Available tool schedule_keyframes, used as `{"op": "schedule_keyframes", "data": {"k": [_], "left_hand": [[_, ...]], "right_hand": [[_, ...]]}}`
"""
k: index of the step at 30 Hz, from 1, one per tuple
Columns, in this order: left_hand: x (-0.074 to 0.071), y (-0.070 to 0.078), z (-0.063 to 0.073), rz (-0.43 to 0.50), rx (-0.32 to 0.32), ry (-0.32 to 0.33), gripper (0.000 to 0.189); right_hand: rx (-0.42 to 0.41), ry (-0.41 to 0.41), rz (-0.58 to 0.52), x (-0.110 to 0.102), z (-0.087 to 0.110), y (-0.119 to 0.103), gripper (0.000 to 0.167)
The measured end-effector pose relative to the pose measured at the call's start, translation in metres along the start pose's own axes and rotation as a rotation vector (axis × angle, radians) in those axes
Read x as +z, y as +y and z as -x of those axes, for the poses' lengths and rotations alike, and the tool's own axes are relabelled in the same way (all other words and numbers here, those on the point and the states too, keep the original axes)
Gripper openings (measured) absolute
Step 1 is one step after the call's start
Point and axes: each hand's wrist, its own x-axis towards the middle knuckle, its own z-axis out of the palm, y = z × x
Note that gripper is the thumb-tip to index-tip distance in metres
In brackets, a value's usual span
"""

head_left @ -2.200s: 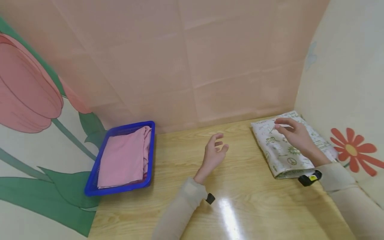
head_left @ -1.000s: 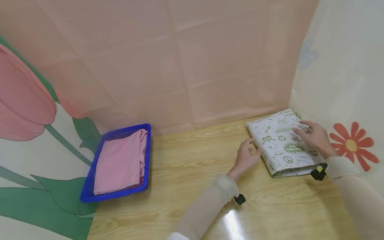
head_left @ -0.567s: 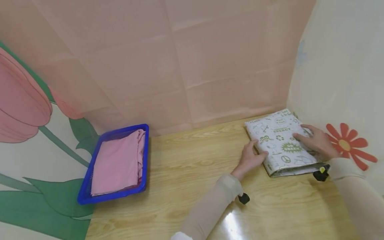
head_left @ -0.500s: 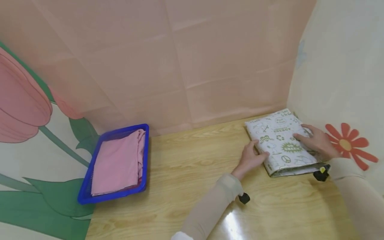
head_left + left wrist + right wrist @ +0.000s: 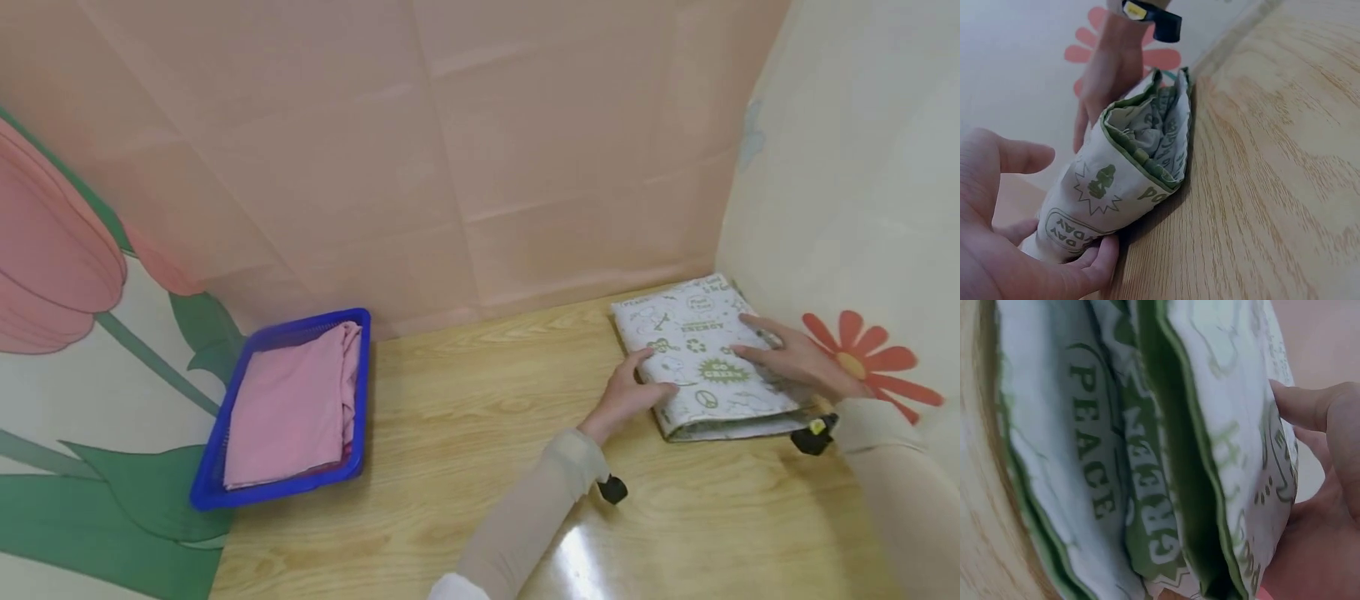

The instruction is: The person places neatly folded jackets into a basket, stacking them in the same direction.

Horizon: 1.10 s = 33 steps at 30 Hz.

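A folded white cloth with green print and green-bound edges [image 5: 705, 350] lies on the wooden table at the right in the head view. My left hand [image 5: 626, 392] holds its left side, thumb on top and fingers at the lower edge. From the opposite side my right hand [image 5: 798, 358] grips it, thumb on the top face and a finger by the right edge. The left wrist view shows fingers [image 5: 1094, 265] curled low against the printed fold [image 5: 1110, 194]. Loose layers [image 5: 1147, 456] of the cloth gape towards the right wrist camera. The fingers under the cloth are hidden.
A blue plastic basket [image 5: 365, 400] with a folded pink cloth [image 5: 292, 408] in it stands at the left of the table [image 5: 465, 417]. A pinkish sheet [image 5: 375, 167] hangs behind, and a pale wall with a red flower [image 5: 851, 364] rises close at the right.
Both hands have come to the printed cloth; the left moved right to its left side, the right lowered onto its right side. In the last half second the cloth has shifted slightly.
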Motion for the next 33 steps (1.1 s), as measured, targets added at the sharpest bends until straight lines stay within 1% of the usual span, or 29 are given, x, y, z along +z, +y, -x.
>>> {"op": "schedule_keyframes", "data": {"k": [3, 7, 10, 13, 16, 18, 21, 23, 26, 28, 33], "left_hand": [[-0.001, 0.001, -0.003, 0.009, -0.008, 0.003, 0.065], [-0.002, 0.000, -0.005, 0.018, -0.021, -0.005, 0.064], [-0.003, -0.001, -0.006, 0.029, -0.031, -0.012, 0.062], [-0.005, -0.002, -0.008, 0.043, -0.026, -0.020, 0.060], [-0.006, -0.002, -0.010, 0.075, -0.013, -0.038, 0.060], [-0.009, -0.004, -0.013, 0.111, -0.009, -0.070, 0.060], [-0.015, -0.005, -0.020, 0.145, -0.013, -0.134, 0.060], [-0.020, -0.007, -0.026, 0.145, -0.007, -0.176, 0.060], [-0.026, -0.009, -0.035, 0.150, -0.005, -0.209, 0.061], [-0.027, -0.011, -0.040, 0.179, -0.007, -0.211, 0.063], [-0.025, -0.014, -0.049, 0.232, -0.031, -0.173, 0.062]], "right_hand": [[0.009, -0.030, -0.051, -0.003, -0.003, 0.001, 0.094], [0.016, -0.058, -0.110, -0.004, 0.002, 0.005, 0.089], [0.027, -0.091, -0.116, -0.005, 0.003, 0.007, 0.090], [0.028, -0.112, -0.116, -0.004, 0.004, 0.007, 0.090], [-0.006, -0.119, -0.132, -0.002, 0.006, 0.006, 0.087], [-0.017, -0.108, -0.145, 0.002, 0.006, 0.005, 0.087], [-0.025, -0.086, -0.154, 0.006, 0.006, 0.005, 0.087], [-0.020, -0.066, -0.156, 0.008, 0.005, 0.006, 0.086], [-0.021, -0.055, -0.149, 0.010, 0.003, 0.009, 0.085], [-0.025, -0.049, -0.144, 0.010, 0.001, 0.011, 0.085], [-0.042, -0.040, -0.165, 0.010, -0.002, 0.015, 0.087]]}}
